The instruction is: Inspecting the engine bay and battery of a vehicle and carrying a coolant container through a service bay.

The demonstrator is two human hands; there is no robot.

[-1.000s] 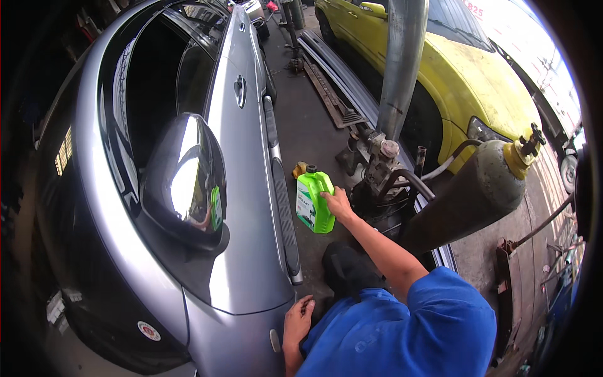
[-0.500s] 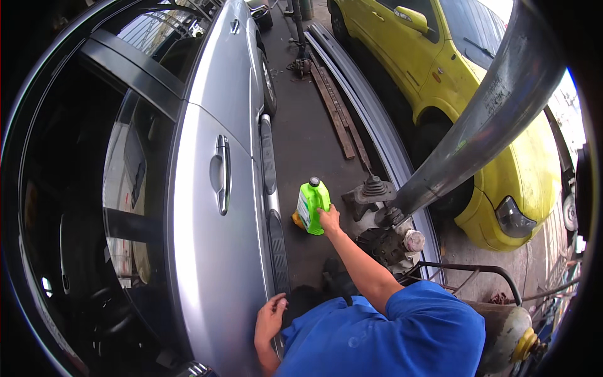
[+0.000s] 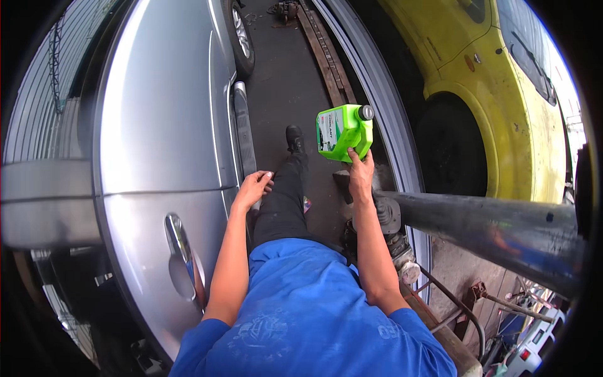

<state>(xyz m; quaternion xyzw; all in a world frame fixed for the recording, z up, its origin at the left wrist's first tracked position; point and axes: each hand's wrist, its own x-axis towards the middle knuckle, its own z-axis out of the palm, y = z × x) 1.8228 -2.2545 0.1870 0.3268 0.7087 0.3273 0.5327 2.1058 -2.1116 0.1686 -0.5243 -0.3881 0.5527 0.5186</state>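
Observation:
My right hand (image 3: 360,173) grips a bright green jug (image 3: 344,131) with a black cap, holding it out to the right of my legs over the floor. My left hand (image 3: 256,187) hangs above my dark-trousered thigh, beside the silver car (image 3: 154,113), with loosely curled fingers and nothing visible in them. A black shoe (image 3: 294,138) shows below on the floor, just left of the jug.
A yellow car (image 3: 468,56) stands to the right, behind long metal strips (image 3: 367,69) and rusty beams (image 3: 320,56). A thick steel post (image 3: 490,223) and mechanical parts (image 3: 386,217) are close at my right. The silver car's running board (image 3: 244,125) lines the left.
I have advanced along the silver car, whose rear door and wheel are now closer. The jug is still in my right hand, now higher in the picture and tilted, and my left hand appears higher too.

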